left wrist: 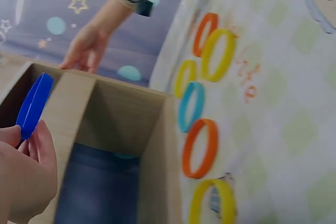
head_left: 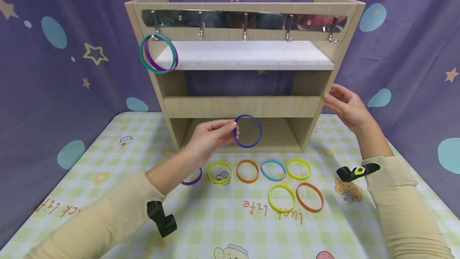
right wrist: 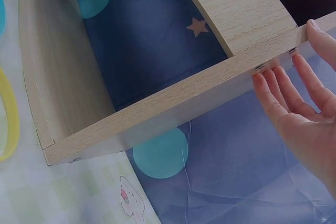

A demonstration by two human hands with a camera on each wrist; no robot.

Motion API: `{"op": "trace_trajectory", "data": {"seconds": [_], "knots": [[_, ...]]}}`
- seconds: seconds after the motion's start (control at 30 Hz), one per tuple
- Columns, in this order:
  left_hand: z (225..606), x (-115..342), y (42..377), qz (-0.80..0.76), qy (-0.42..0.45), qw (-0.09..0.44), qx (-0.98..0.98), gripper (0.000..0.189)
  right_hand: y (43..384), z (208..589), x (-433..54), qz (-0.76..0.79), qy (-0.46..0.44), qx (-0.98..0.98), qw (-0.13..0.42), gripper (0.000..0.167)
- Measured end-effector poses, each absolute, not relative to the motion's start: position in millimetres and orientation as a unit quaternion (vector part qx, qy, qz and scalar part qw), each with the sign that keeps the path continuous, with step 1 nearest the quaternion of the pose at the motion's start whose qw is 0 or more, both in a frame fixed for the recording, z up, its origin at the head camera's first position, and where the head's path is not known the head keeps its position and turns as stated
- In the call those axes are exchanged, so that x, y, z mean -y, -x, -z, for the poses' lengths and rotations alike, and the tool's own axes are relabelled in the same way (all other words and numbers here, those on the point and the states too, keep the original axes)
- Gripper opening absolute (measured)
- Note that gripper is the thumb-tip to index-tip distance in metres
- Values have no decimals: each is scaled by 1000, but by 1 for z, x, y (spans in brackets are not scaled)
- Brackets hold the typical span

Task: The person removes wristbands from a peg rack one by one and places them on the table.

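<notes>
My left hand [head_left: 208, 138] pinches a dark blue wristband [head_left: 260, 132] between thumb and fingers, holding it upright before the lower part of a wooden shelf unit [head_left: 242, 107]. In the left wrist view the blue band stands edge-on above the fingertips. Against the unit's right side panel rests my right hand [head_left: 346, 108]; in the right wrist view its thumb touches the front edge and its extended fingers lie along the outer face. A teal wristband [head_left: 141, 55] and a purple wristband [head_left: 149, 58] hang together from the leftmost hook [head_left: 154, 23].
Four other hooks, such as the middle hook [head_left: 245, 27], line the metal strip. On the checked tablecloth [head_left: 201, 227] lie several bands: a purple band [head_left: 194, 182] partly behind my left arm, yellow, orange and light blue bands [head_left: 273, 179]. A patterned purple curtain [head_left: 72, 7] surrounds the table.
</notes>
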State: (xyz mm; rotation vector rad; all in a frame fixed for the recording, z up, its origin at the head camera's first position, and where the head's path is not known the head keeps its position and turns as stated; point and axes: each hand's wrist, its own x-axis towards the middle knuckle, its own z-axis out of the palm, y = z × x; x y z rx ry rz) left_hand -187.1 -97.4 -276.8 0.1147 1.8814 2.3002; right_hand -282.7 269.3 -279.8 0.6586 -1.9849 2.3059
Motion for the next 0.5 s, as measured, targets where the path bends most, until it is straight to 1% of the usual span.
{"op": "trace_trajectory", "data": {"seconds": [0.27,0.5], "knots": [[305,94,184,-715,-11,148,-683,32,284,279,-269,-740,-219,635,13,27],[329,91,179,-629,-18,221,-745,28,284,280,-270,-748,-216,628,11,27]]}}
